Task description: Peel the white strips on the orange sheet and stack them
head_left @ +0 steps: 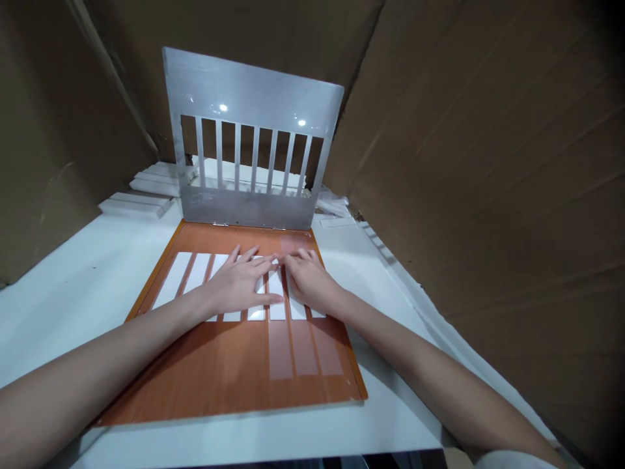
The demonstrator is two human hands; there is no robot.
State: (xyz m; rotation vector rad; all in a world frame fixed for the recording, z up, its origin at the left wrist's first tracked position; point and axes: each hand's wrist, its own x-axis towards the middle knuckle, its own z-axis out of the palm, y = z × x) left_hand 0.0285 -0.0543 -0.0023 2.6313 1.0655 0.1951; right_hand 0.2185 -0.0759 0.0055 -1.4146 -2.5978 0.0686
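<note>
1. White strips [277,310]: laid side by side, lengthwise to the viewer, across the middle of an orange board [215,374]; both hands partly cover the row.
2. Left hand [238,284]: palm down over the middle strips, fingers spread wide, thumb extended to the right.
3. Right hand [312,280]: over the strips at the right end, fingers curled and close together, tips meeting those of the left hand near the strips' far ends; whether they pinch anything cannot be told.
4. Paler bands [303,345]: three, on the board, nearer the viewer than the right-hand strips.
5. Slotted plate [254,88]: grey, upright along the board's far edge.
6. White pieces [137,203]: stacked at far left on the white table [58,299].
7. Cardboard walls [463,163]: surrounding the table.
</note>
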